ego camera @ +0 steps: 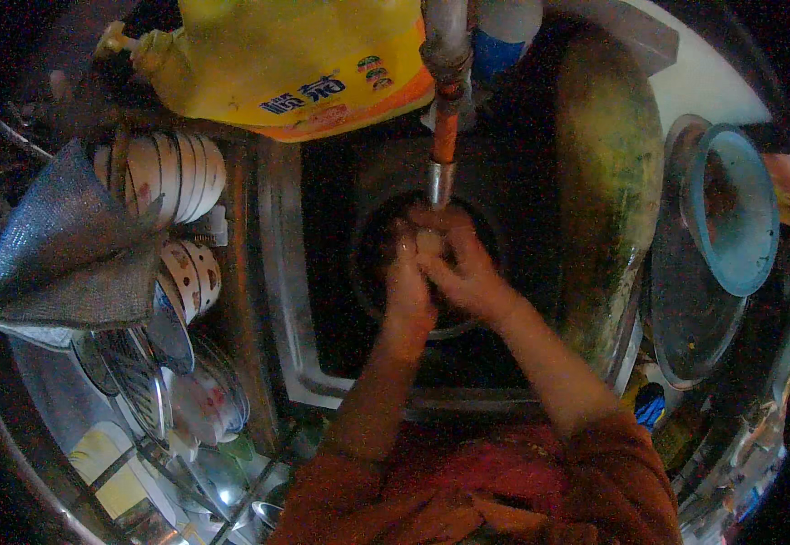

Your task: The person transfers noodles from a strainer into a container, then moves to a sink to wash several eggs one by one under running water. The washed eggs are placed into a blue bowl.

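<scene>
Both my hands are together over a dark sink (286, 272), just below the metal end of a faucet (441, 182) with an orange section. My left hand (412, 283) points up towards the spout, its fingers near those of my right hand (463, 266). A small pale round thing (429, 242) shows between the fingers; whether it is an object or part of a hand is unclear. The image is dark and blurred there, so the grip of each hand cannot be made out. Under the hands a dark round shape, perhaps a bowl or basin, is partly visible.
Stacked bowls (177, 177), plates (207, 395) and a grey cloth (74, 259) are on the left. A large yellow detergent bottle (299, 61) stands behind the sink. A long green gourd or melon (606, 191) lies along its right side, beside a light blue basin (742, 211).
</scene>
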The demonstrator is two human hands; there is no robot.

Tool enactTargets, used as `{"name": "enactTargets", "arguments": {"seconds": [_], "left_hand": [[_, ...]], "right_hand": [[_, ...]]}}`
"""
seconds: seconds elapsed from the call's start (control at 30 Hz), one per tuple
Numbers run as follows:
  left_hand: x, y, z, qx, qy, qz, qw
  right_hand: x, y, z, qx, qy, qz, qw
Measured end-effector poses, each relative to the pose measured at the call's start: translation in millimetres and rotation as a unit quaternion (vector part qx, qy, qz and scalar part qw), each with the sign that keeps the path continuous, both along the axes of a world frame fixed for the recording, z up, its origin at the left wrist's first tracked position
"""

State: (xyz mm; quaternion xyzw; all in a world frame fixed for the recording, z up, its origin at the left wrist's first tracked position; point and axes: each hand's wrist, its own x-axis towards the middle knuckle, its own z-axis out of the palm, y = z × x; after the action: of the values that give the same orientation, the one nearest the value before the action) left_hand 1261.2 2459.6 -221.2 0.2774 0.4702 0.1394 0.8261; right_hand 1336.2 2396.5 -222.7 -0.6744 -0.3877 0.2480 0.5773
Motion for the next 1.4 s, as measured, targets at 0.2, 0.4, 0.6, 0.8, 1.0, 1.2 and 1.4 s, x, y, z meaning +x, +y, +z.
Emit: {"name": "enactTargets", "arguments": {"seconds": [0.2, 0.4, 0.6, 0.8, 1.0, 1.2, 1.4], "left_hand": [[10, -5, 26, 0.075, 0.062, -0.038, 0.995], [6, 0, 19, 0.051, 0.096, -0.040, 0.993], [4, -2, 14, 0.093, 0.123, -0.058, 0.986], [4, 7, -5, 0.106, 0.063, -0.071, 0.990], [6, 13, 2, 0.097, 0.077, -0.068, 0.990], [1, 13, -3, 0.106, 0.016, -0.076, 0.991], [-3, 17, 9, 0.093, -0.044, -0.099, 0.990]], "right_hand": [[-2, 2, -19, -0.051, 0.339, -0.063, 0.937], [5, 1, -1, -0.103, 0.386, -0.043, 0.916], [-8, 2, -6, -0.084, 0.197, -0.079, 0.974], [7, 15, 0, -0.117, 0.291, -0.033, 0.949], [8, 11, 15, -0.092, 0.190, -0.018, 0.977], [5, 13, -10, -0.119, -0.029, 0.023, 0.992], [5, 2, -6, -0.029, 0.039, 0.045, 0.998]]}}
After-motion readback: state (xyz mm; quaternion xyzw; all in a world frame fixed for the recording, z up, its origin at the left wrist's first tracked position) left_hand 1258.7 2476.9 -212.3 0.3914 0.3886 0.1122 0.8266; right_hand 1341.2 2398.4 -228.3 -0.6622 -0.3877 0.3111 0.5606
